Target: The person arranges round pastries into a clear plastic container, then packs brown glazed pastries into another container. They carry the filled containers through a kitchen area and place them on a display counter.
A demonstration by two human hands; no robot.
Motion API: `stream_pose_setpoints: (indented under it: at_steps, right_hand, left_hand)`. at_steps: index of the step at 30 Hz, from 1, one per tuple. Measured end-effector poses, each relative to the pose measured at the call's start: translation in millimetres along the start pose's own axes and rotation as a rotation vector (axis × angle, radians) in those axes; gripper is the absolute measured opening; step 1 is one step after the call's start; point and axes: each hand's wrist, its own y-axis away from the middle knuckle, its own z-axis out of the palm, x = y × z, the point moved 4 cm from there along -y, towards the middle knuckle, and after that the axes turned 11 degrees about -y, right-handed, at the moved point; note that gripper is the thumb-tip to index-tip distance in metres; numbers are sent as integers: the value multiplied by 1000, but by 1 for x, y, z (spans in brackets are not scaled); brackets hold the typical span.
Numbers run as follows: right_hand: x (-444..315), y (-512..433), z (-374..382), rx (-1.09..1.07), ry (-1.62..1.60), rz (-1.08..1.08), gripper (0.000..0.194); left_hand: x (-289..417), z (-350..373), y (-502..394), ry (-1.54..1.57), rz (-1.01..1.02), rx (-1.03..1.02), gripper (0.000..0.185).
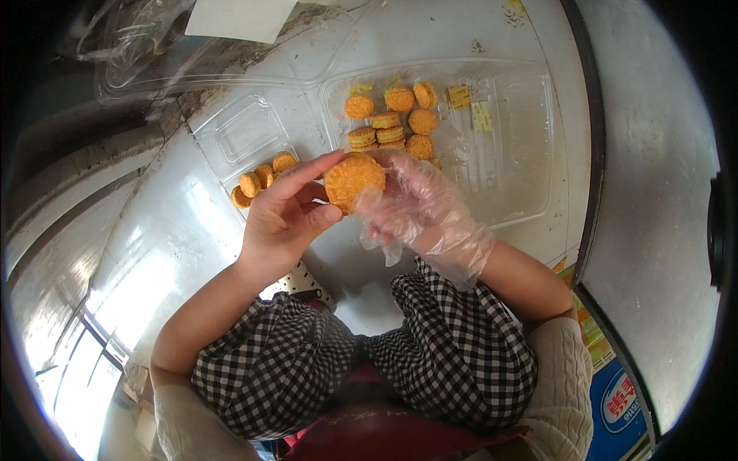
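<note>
A round orange sandwich cracker [353,183] is held up between my two hands. My bare left hand [291,210] pinches its left edge between thumb and fingers. My right hand [418,199], in a clear plastic glove, grips its right edge; the glove hides part of that side. Behind them, a large clear plastic tray [522,201] holds several sandwich crackers [422,121], some flat and some on edge. On the left, partly covered by my left hand, a small clear plastic clamshell box [248,129] holds more crackers [249,184].
Two small printed packets [483,116] lie in the large tray. Its clear lid [230,69] spreads to the upper left beneath a white sheet [240,18]. A dark-edged metal panel [646,190] stands at right, near a blue box [620,397]. Checked trousers [277,363] flank the near floor.
</note>
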Motion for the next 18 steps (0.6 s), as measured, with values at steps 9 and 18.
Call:
stream_pose_setpoints:
  at_steps: [9, 18]
  right_hand:
    - [5, -10, 2, -29, 16, -66, 34]
    - [-17, -6, -6, -56, 81, -179, 37]
  left_hand:
    - [3, 7, 1, 76, 149, -25, 51]
    - [4, 3, -3, 138, 91, 18, 50]
